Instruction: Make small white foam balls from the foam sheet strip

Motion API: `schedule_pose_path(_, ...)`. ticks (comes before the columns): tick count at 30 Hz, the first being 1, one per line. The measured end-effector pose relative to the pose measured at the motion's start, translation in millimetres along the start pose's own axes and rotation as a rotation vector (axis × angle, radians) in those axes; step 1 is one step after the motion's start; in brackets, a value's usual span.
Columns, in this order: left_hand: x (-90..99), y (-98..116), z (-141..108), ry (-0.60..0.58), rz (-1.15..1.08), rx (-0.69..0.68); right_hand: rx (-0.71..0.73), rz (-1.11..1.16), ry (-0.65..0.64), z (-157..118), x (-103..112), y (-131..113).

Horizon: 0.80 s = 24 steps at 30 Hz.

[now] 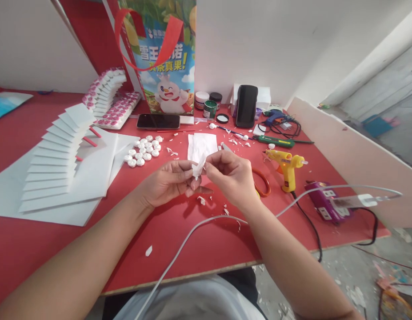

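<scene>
My left hand (174, 178) holds a small, thin white piece (198, 168) that looks like crumpled paper, pinched between thumb and fingers. At its right edge, my right hand (230, 175) pinches the same piece with thumb and forefinger. Just beyond the hands lies a folded white paper sheet (202, 144). Partly hidden by my right hand is a tool with an orange loop handle (263, 182). To the left of the sheet sit several small round white pieces (142, 151), bunched together. White scraps (201, 200) are scattered below the hands.
Right: a yellow glue gun (286, 166), a green-handled cutter (275, 141) and a purple box (329, 202). A white cable crosses the front. Left: a fanned white paper stack (55, 155). Behind: a phone (158, 121), paint jars (210, 109) and a printed bag (169, 84).
</scene>
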<state>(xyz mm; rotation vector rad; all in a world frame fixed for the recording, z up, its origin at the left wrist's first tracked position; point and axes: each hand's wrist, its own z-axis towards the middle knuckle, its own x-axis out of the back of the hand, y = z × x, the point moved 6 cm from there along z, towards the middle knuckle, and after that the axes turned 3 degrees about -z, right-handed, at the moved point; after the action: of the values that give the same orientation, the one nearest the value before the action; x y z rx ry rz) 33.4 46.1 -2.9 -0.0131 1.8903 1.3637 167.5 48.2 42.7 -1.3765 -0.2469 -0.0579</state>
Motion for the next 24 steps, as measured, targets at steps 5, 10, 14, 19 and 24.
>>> schedule_pose_path(5, 0.0, -2.0, -0.2, 0.001, -0.042, 0.029, 0.009, 0.072, -0.049, 0.9, -1.1, -1.0)
schedule_pose_path(10, 3.1, -3.4, 0.5, -0.011, -0.009, 0.015, 0.004, 0.053, -0.086, -1.6, -4.3, 2.4)
schedule_pose_path(14, 4.1, -4.9, 1.0, -0.028, 0.028, 0.007, 0.006, 0.017, -0.060, -2.0, -3.1, 2.1)
schedule_pose_path(19, 6.7, 4.0, 0.1, 0.039, 0.155, -0.070, 0.025, 0.068, -0.064, 1.9, 2.1, 0.9)
schedule_pose_path(24, 9.0, 19.4, -4.1, 0.190, 0.715, -0.193, 0.114, -0.119, -0.039, 4.3, 11.7, -2.6)
